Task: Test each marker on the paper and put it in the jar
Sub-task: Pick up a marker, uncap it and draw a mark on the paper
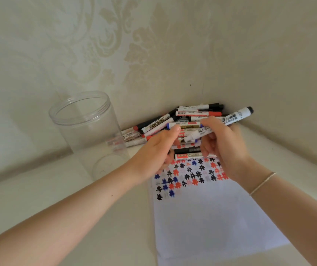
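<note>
Lying nearest: paper [217, 217], hash marks at far end. Gripping marker [230, 120] w/ right hand [224, 143] above pile [173, 127]; left hand [159, 148] pinching near tip, prob. uncapping. Jar [88, 129] standing left, open for drop-in.

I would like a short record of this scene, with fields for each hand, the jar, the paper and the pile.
right hand: holds a white marker with a black end, raised over the pile
left hand: fingers at that marker's lower end; exact grip unclear
jar: clear, upright, open, no markers inside
paper: rows of black, red and blue hash marks along its far end
marker pile: against the wall, behind the paper
</note>
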Demonstrator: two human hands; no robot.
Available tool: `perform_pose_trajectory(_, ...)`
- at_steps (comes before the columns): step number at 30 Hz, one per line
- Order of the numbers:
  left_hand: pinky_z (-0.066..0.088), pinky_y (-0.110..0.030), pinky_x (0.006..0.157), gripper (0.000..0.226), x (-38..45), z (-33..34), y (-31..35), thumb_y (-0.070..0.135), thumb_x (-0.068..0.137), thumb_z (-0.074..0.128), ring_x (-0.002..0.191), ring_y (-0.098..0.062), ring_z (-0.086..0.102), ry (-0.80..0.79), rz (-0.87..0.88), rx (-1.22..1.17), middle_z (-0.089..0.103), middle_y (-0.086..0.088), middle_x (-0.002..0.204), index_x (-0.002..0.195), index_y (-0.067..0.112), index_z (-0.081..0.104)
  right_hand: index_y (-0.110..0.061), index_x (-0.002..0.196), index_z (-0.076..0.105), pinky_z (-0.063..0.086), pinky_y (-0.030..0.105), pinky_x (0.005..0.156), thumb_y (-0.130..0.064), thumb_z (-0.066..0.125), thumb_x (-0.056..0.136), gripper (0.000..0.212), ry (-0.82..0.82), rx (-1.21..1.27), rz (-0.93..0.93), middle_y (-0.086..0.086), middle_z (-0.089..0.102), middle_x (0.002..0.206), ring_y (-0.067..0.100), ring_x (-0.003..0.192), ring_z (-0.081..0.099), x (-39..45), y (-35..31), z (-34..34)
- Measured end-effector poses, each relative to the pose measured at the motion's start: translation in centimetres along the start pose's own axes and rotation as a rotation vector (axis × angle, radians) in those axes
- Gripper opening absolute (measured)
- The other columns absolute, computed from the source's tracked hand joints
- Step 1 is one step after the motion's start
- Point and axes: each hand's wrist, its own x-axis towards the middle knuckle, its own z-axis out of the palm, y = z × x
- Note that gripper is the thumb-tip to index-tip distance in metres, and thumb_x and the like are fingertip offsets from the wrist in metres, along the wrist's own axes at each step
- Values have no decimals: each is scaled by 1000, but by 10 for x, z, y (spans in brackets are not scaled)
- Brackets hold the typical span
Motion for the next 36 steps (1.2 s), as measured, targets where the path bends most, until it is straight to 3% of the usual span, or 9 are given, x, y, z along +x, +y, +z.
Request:
perform_pose_trajectory(3,31,-19,48,39,4,-5,-23,51,97,37,43,-2,39,131,22,306,47,8,56,101,16,53,7,96,61,47,27,43,-15,55,92,23,23,48,78,18,61,68,21,43,51,-5,2,-3)
perform_pose_trajectory(7,37,-16,52,14,-1,-7,-46,34,99,45,57,-6,49,169,82,477,61,6,76,94,23,52,-1,85,60,58,33,59,-9,57,93,12,-4,136,116,19,70,78,28,64,69,-20,4,5)
perform_pose_trajectory(9,43,-23,59,9,-3,-7,-55,32,98,46,62,-8,54,147,85,536,61,8,76,95,26,52,-3,88,61,58,34,67,-8,65,87,6,-53,76,120,16,71,83,27,72,69,-27,8,12)
perform_pose_trajectory(11,43,-25,58,6,-5,-7,-62,34,98,47,64,-6,56,125,89,614,61,10,73,96,31,52,-6,80,62,55,30,65,-12,72,81,12,-67,-32,132,9,68,76,21,68,65,-33,14,19)
perform_pose_trajectory(14,37,-22,55,6,-7,-6,-71,37,96,50,62,-3,55,142,153,684,59,11,69,93,32,53,-4,75,60,50,30,57,-20,66,87,21,-18,-70,153,9,62,66,21,60,58,-42,26,25)
perform_pose_trajectory(18,31,-20,50,12,-7,-4,-77,41,93,53,57,-4,50,184,227,707,54,9,63,93,30,55,-1,76,58,58,37,59,-2,60,87,11,27,-195,96,13,66,65,25,58,64,-47,38,26)
perform_pose_trajectory(24,31,-21,50,20,-5,-4,-80,50,87,57,54,-5,49,179,239,671,53,8,59,91,31,54,-9,52,46,38,17,34,-1,54,82,32,161,-412,39,1,56,40,9,31,43,-48,40,22)
perform_pose_trajectory(29,30,-21,50,21,-4,-4,-80,52,86,57,53,-4,47,181,242,662,51,8,58,91,32,53,-1,62,47,36,15,35,-3,57,81,22,193,-474,18,9,50,49,8,31,39,-48,44,24)
perform_pose_trajectory(36,28,-19,49,20,-4,-4,-80,52,86,56,51,-3,46,177,237,674,49,10,57,91,33,51,-8,54,42,34,14,34,-4,60,81,32,177,-474,-10,2,48,41,7,29,40,-50,44,27)
